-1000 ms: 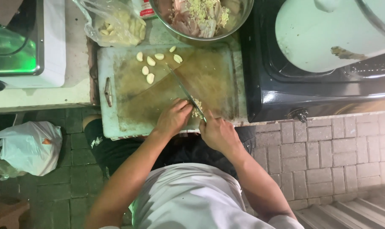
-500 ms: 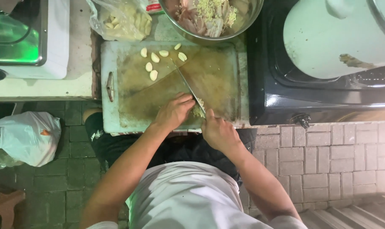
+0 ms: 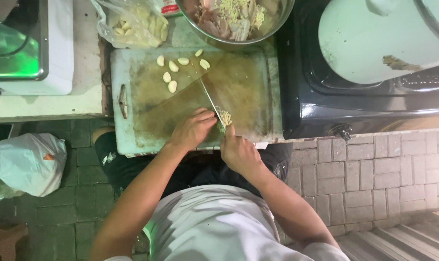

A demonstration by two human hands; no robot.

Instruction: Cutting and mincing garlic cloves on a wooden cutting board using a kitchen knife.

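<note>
Near the middle of the frame, right hand (image 3: 239,153) closed around the handle of a knife (image 3: 212,102), blade lying across the worn cutting board (image 3: 248,87) toward the upper left. Left hand (image 3: 193,128) just beside the blade, fingers curled down on the board next to a small pile of chopped garlic (image 3: 224,116). Higher up, peeled garlic cloves (image 3: 173,72) loose on the board. At upper centre, metal bowl (image 3: 282,19) with chopped food; plastic bag (image 3: 132,21) with cloves at upper left.

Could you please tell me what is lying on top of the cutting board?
On the cutting board lie six peeled garlic cloves, a chopped pile and the knife; the left hand hides what it presses.
</note>
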